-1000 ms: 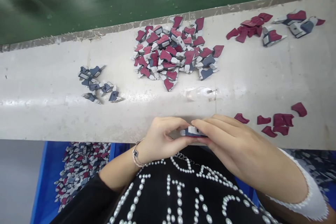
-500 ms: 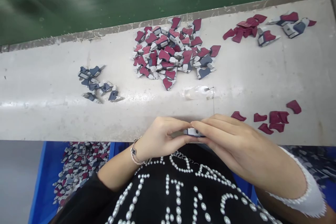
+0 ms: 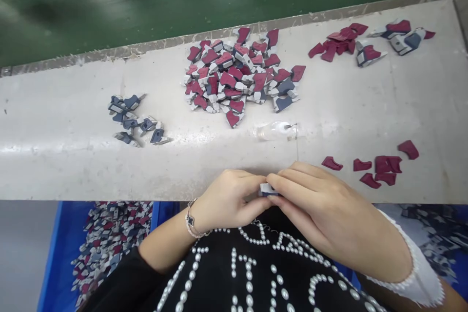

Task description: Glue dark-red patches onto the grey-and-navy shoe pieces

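Note:
A small white and dark-blue plastic part [image 3: 268, 189] is pinched between my two hands at the near edge of the table. My left hand [image 3: 234, 197] grips its left end with thumb and fingertips. From the other side, my right hand [image 3: 314, 200] closes over its right end, hiding much of it. Beyond the hands lies a clear plastic bottle with a thin metal tip [image 3: 276, 130]. Several loose maroon pieces [image 3: 387, 164] rest to the right of my right hand.
A heap of white, blue and maroon parts [image 3: 234, 75] spreads over the middle of the table [image 3: 73, 165]. Blue-white parts [image 3: 127, 109] lie left; maroon pieces [image 3: 338, 41] sit back right. Blue bins [image 3: 54, 253] full of parts stand below the near edge.
Both hands and the part they hold have shifted slightly nearer my body, and the part appears turned a little. The view has moved slightly; the table's piles look the same.

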Demonstrator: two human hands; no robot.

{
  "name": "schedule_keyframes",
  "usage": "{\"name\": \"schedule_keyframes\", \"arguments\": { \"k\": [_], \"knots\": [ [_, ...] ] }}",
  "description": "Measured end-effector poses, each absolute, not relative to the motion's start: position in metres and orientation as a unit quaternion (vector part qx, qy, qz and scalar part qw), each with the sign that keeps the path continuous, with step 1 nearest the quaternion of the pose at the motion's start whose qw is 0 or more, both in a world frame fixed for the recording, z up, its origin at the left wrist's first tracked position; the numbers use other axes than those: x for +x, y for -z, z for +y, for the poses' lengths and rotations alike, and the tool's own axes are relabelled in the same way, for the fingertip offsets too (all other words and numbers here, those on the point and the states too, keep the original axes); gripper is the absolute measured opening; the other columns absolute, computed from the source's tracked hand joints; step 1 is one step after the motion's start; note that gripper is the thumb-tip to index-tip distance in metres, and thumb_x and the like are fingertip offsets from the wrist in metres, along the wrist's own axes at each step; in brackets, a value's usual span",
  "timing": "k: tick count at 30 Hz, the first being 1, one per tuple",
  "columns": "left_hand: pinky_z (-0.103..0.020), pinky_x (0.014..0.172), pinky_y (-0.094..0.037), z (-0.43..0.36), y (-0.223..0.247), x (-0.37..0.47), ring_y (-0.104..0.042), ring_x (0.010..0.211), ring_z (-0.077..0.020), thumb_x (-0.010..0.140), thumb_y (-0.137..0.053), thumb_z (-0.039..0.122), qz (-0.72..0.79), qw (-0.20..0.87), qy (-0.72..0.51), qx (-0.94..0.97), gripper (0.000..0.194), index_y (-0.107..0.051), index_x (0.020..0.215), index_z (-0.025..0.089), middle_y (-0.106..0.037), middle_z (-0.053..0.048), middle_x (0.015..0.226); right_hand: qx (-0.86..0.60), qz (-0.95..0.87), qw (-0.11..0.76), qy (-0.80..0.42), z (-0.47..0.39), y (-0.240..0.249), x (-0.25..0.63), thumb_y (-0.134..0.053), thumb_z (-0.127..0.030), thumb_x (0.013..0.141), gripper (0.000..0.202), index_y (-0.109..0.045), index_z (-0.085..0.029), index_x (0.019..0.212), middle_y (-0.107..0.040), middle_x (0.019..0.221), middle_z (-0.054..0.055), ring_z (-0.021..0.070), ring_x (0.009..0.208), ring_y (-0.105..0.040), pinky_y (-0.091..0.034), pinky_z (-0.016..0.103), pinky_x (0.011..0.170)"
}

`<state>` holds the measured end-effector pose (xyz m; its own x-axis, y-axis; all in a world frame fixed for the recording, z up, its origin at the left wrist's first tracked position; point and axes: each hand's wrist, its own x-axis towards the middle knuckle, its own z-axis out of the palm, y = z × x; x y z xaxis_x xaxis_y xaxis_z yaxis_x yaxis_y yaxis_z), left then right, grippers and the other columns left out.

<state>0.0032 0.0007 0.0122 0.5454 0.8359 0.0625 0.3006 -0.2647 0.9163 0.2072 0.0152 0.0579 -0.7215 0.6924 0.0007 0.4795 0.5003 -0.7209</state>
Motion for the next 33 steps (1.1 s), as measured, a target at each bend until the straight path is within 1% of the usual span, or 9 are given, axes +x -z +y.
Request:
{"name": "schedule_keyframes", "arguments": {
  "k": [6,11,17,23,25,26,28,29,33],
  "knots": [
    [-0.022,0.055,-0.044,0.0,-0.007,-0.001,-0.057,0.056,-0.0114,0.098,-0.063,0.031,0.372,0.442,-0.289,0.763,0.021,-0.067,0.085,0.015,-0.062,0.001,0.063,-0.335,-0.844,0.125,-0.401,0.018,-0.056,0.21,-0.047,-0.008,0.102,0.019,-0.065,-0.012,0.098,-0.06,0.079,0.003,0.0191,0.073,-0.05,-0.043,0.034,0.065],
    [-0.023,0.056,-0.045,0.0,-0.007,-0.005,-0.059,0.056,-0.012,0.099,-0.061,0.035,0.361,0.455,-0.231,0.78,0.024,-0.066,0.085,0.016,-0.063,0.001,0.064,-0.322,-0.831,0.096,-0.444,0.021,-0.054,0.211,-0.047,-0.015,0.104,0.02,-0.066,-0.016,0.099,-0.063,0.082,0.003,0.0199,0.076,-0.053,-0.042,0.035,0.068],
    [-0.024,0.052,-0.04,-0.005,0.001,-0.001,-0.052,0.05,-0.0112,0.1,-0.057,0.034,0.323,0.435,-0.3,0.785,0.034,-0.056,0.07,0.018,-0.055,0.003,0.055,-0.301,-0.833,0.071,-0.459,0.021,-0.056,0.214,-0.048,-0.019,0.105,0.021,-0.062,-0.019,0.088,-0.064,0.08,0.001,0.0189,0.075,-0.055,-0.041,0.031,0.065],
    [-0.025,0.05,-0.039,-0.001,-0.005,-0.003,-0.05,0.046,-0.0117,0.096,-0.057,0.031,0.308,0.424,-0.285,0.803,0.028,-0.056,0.07,0.019,-0.053,0.003,0.052,-0.327,-0.837,0.06,-0.434,0.022,-0.064,0.212,-0.057,-0.02,0.101,0.014,-0.065,-0.02,0.089,-0.069,0.085,0.002,0.0204,0.078,-0.065,-0.048,0.03,0.065],
    [-0.024,0.052,-0.042,0.011,-0.017,-0.01,-0.056,0.051,-0.0121,0.095,-0.059,0.031,0.324,0.438,-0.237,0.804,0.024,-0.062,0.076,0.018,-0.061,0.002,0.058,-0.361,-0.825,0.069,-0.429,0.025,-0.063,0.216,-0.062,-0.022,0.099,0.006,-0.068,-0.022,0.1,-0.071,0.088,0.001,0.0206,0.08,-0.069,-0.053,0.031,0.069],
    [-0.024,0.055,-0.045,0.019,-0.024,-0.015,-0.06,0.055,-0.0128,0.096,-0.059,0.033,0.35,0.433,-0.219,0.802,0.023,-0.065,0.08,0.018,-0.066,0.001,0.064,-0.384,-0.815,0.086,-0.425,0.026,-0.061,0.221,-0.064,-0.026,0.098,0.014,-0.067,-0.025,0.111,-0.073,0.09,0.001,0.0203,0.08,-0.07,-0.055,0.031,0.07],
    [-0.025,0.061,-0.049,0.043,-0.041,-0.026,-0.066,0.064,-0.0146,0.1,-0.054,0.041,0.443,0.378,-0.197,0.788,0.03,-0.067,0.086,0.018,-0.072,-0.002,0.074,-0.439,-0.789,0.136,-0.409,0.032,-0.055,0.236,-0.065,-0.037,0.098,0.035,-0.06,-0.029,0.132,-0.074,0.094,0.0,0.0195,0.078,-0.072,-0.058,0.031,0.07],
    [-0.026,0.062,-0.049,0.058,-0.048,-0.031,-0.066,0.064,-0.0156,0.102,-0.051,0.045,0.508,0.323,-0.189,0.776,0.036,-0.066,0.084,0.018,-0.071,-0.002,0.073,-0.469,-0.774,0.162,-0.394,0.035,-0.05,0.245,-0.063,-0.044,0.098,0.039,-0.059,-0.029,0.134,-0.074,0.093,0.001,0.0193,0.075,-0.072,-0.059,0.03,0.067],
    [-0.028,0.058,-0.042,0.121,-0.066,-0.035,-0.063,0.062,-0.019,0.103,-0.046,0.047,0.639,0.158,-0.103,0.745,0.038,-0.061,0.083,0.018,-0.066,-0.003,0.067,-0.547,-0.753,0.174,-0.323,0.044,-0.024,0.286,-0.059,-0.057,0.096,0.038,-0.067,-0.024,0.114,-0.07,0.077,0.002,0.0199,0.058,-0.068,-0.055,0.03,0.05]
  ]
}}
